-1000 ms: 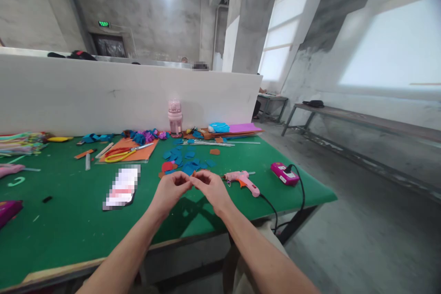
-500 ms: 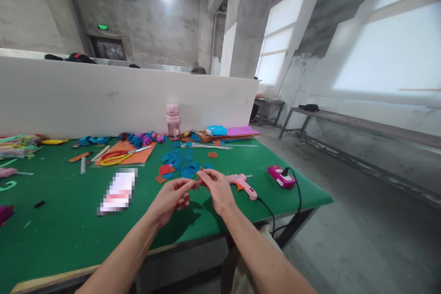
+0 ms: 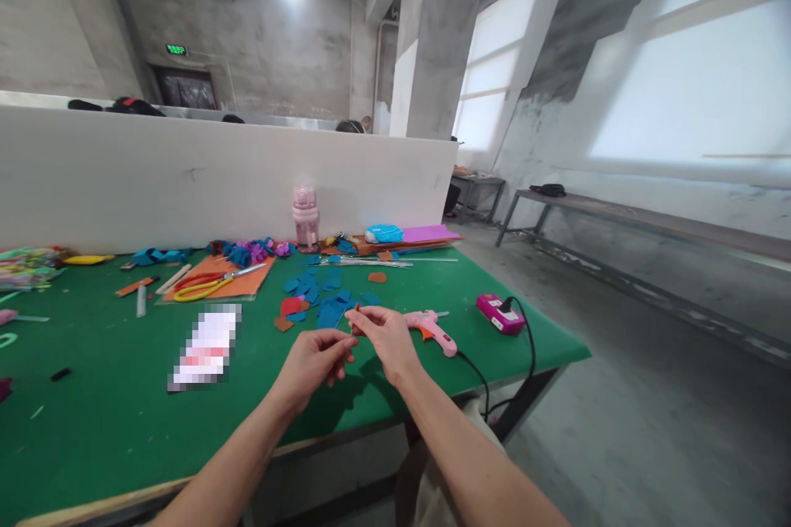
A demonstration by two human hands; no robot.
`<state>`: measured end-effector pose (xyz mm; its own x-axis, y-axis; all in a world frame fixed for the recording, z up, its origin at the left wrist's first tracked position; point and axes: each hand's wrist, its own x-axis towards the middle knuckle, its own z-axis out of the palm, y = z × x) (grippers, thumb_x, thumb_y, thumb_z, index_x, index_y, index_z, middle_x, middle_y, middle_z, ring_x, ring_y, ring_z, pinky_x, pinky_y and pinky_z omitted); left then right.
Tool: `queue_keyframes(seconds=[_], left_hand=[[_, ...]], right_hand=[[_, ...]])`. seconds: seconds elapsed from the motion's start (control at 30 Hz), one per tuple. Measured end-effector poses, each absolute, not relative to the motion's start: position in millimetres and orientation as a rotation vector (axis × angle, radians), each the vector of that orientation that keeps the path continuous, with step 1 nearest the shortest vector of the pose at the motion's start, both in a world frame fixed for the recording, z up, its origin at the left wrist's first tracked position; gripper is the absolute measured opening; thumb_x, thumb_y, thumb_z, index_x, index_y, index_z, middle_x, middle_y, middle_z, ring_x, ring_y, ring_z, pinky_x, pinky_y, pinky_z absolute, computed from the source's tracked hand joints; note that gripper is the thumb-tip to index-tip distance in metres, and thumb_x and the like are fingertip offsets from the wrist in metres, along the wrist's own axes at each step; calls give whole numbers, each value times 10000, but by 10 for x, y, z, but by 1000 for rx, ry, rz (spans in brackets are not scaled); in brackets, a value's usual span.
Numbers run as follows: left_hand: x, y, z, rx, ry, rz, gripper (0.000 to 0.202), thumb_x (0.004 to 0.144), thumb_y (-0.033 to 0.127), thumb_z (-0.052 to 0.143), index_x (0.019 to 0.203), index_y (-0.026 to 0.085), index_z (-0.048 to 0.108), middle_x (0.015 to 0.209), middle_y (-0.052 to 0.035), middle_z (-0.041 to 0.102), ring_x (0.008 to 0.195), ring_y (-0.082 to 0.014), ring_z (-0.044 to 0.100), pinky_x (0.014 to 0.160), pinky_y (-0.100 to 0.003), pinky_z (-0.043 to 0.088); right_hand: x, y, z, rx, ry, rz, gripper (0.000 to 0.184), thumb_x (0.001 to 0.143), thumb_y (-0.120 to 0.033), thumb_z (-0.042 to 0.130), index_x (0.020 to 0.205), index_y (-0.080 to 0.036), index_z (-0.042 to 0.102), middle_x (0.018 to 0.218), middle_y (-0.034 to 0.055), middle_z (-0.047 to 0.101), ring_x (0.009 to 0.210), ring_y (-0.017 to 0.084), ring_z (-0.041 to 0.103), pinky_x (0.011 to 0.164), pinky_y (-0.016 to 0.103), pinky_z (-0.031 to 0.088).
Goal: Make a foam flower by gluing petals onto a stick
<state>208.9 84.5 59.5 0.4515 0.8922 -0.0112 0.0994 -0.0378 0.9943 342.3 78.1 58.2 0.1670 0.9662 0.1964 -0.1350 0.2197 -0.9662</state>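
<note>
Over the table's front part my two hands meet, fingertips close together. My right hand (image 3: 384,339) is closed in a pinch on a small brown piece (image 3: 358,308), its tip just showing above the fingers. My left hand (image 3: 314,364) is closed too, thumb and fingers pressed together just below; what it grips is too small to make out. Behind the fingertips lie blue cut pieces (image 3: 332,310), a red piece (image 3: 290,307) and a brown piece (image 3: 283,324). Right of my right hand, a pink hot glue gun (image 3: 436,333) lies on its side.
On the green table (image 3: 124,420) are scissors (image 3: 210,284) on orange sheets (image 3: 250,282), a pink bottle (image 3: 305,218), thin rods (image 3: 371,262) and a magenta power box (image 3: 499,314) with a black cable. A white partition (image 3: 154,173) closes the back. Coloured stems (image 3: 28,268) lie far left.
The view has shifted slightly, so the table's things appear a little further left. Both hands stay pinched close together, the left one turned slightly and its fingers a bit lower.
</note>
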Motion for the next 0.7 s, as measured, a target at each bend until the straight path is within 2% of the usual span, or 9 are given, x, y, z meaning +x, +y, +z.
queue_keyframes(seconds=[0.3, 0.47, 0.57, 0.63, 0.7], left_hand=[[2107, 870, 526, 1666, 1063, 872, 291, 722, 413, 522, 732, 142, 627, 522, 6, 561, 384, -80, 458, 347, -179, 349], [2111, 871, 523, 1639, 1058, 921, 288, 709, 421, 530, 709, 148, 624, 503, 15, 547, 386, -82, 457, 355, -182, 361], [2104, 873, 529, 1593, 1036, 899, 311, 701, 444, 533, 710, 145, 619, 508, 12, 550, 391, -83, 461, 349, -177, 352], [2102, 868, 536, 1569, 1035, 868, 323, 695, 452, 539, 738, 142, 617, 544, 3, 570, 395, -81, 466, 333, -170, 333], [2104, 861, 541, 1534, 1011, 826, 334, 687, 453, 547, 797, 143, 608, 622, -12, 601, 407, -80, 480, 319, -165, 322]], right_hand=[[3410, 781, 573, -1097, -1154, 835, 278, 653, -425, 618, 663, -153, 674, 611, 29, 623, 596, 147, 543, 583, 246, 420], [3435, 788, 593, -1004, -1050, 1045, 463, 757, -532, 433, 801, -150, 691, 723, 60, 647, 633, 141, 552, 641, 268, 445], [3456, 781, 596, -1043, -1159, 1034, 391, 705, -506, 533, 774, -156, 692, 756, 53, 652, 652, 141, 548, 640, 260, 439], [3460, 779, 590, -1079, -1215, 976, 329, 655, -461, 608, 751, -158, 691, 711, 39, 648, 642, 142, 543, 618, 249, 429], [3460, 780, 586, -1100, -1210, 940, 319, 652, -448, 613, 751, -154, 688, 661, 30, 635, 625, 141, 539, 594, 241, 419]])
